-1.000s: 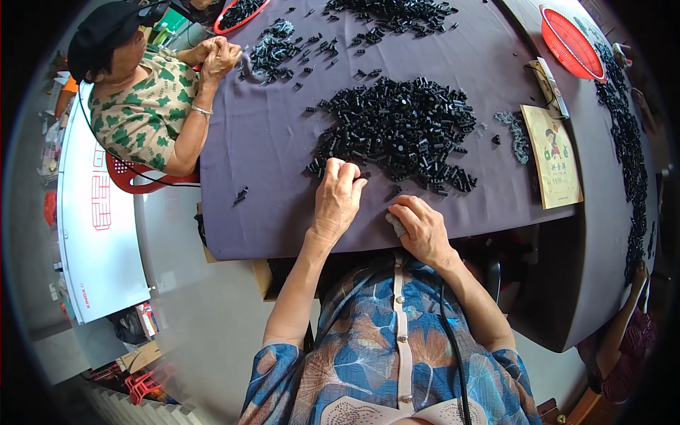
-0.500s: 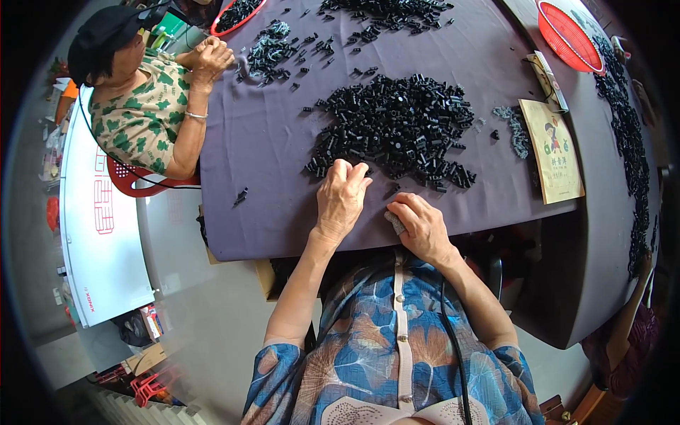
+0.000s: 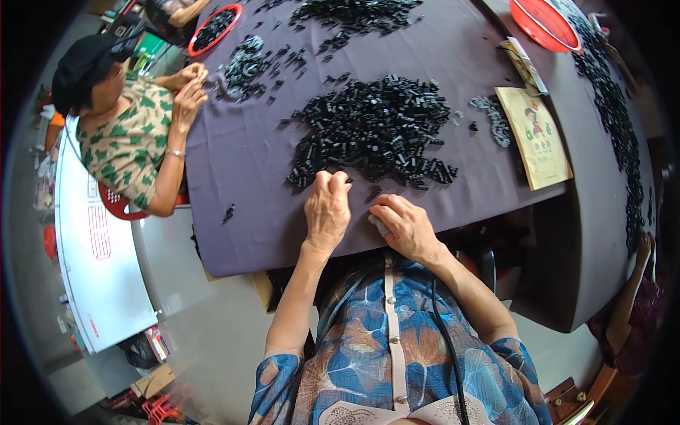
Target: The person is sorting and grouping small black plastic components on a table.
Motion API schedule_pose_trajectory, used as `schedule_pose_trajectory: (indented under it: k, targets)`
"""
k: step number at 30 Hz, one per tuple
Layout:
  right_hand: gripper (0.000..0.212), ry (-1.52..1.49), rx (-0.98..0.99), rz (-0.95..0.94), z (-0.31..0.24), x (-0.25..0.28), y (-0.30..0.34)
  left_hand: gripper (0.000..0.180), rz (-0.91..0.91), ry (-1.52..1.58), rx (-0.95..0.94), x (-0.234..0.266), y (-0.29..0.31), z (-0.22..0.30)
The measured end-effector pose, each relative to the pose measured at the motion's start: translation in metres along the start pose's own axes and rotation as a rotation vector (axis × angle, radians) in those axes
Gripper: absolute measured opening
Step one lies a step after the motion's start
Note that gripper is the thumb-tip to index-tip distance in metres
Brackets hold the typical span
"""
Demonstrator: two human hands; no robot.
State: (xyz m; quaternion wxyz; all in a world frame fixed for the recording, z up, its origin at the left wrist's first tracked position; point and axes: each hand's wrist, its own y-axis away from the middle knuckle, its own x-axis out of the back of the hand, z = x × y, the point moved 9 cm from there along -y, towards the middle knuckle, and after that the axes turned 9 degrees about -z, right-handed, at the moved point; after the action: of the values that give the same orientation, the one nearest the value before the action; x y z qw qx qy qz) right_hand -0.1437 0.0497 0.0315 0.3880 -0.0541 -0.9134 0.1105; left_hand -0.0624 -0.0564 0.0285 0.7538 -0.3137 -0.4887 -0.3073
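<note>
A large pile of small black cylindrical parts (image 3: pixel 372 124) lies in front of me on a grey-purple tablecloth (image 3: pixel 234 170). My left hand (image 3: pixel 328 212) is at the pile's near edge, its fingers pinched together; what is between the fingertips is too small to make out. To its right, by the table's front edge, my right hand (image 3: pixel 405 230) is closed over a grey, rough-looking lump (image 3: pixel 379 225), mostly hidden by the palm. One loose black part (image 3: pixel 373 193) rests just beyond the right fingers.
Grey bits (image 3: pixel 494 120) and a yellow paper bag (image 3: pixel 535 138) lie right of the pile. Far right is a red basket (image 3: pixel 545 25); far left, a red tray (image 3: pixel 214 30) of black parts. A co-worker (image 3: pixel 131 127) sits at left, beside another heap (image 3: pixel 248 67).
The view has shifted, so the table appears lower and further left. My left fingers have drawn closer together at the pile's edge. My right hand keeps the grey lump.
</note>
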Motion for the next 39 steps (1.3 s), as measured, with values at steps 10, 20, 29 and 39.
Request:
schedule_pose_trajectory:
  k: [10,20,29,39]
  targets:
    - [0.050,-0.048,-0.050,-0.010,0.004,-0.003,0.001,0.012,0.029,0.334,0.085,0.015,-0.009,-0.015]
    - [0.052,-0.238,-0.069,0.191,0.012,0.018,0.002,0.013,-0.211,0.542,-0.098,-0.004,0.008,0.032]
    - [0.033,-0.390,-0.177,0.155,0.027,0.009,0.002,0.021,-0.096,0.473,-0.106,-0.012,0.015,0.041]
    - [0.019,-0.416,-0.288,0.207,0.034,0.013,0.002,0.028,0.060,0.598,-0.080,-0.003,0.014,0.038]
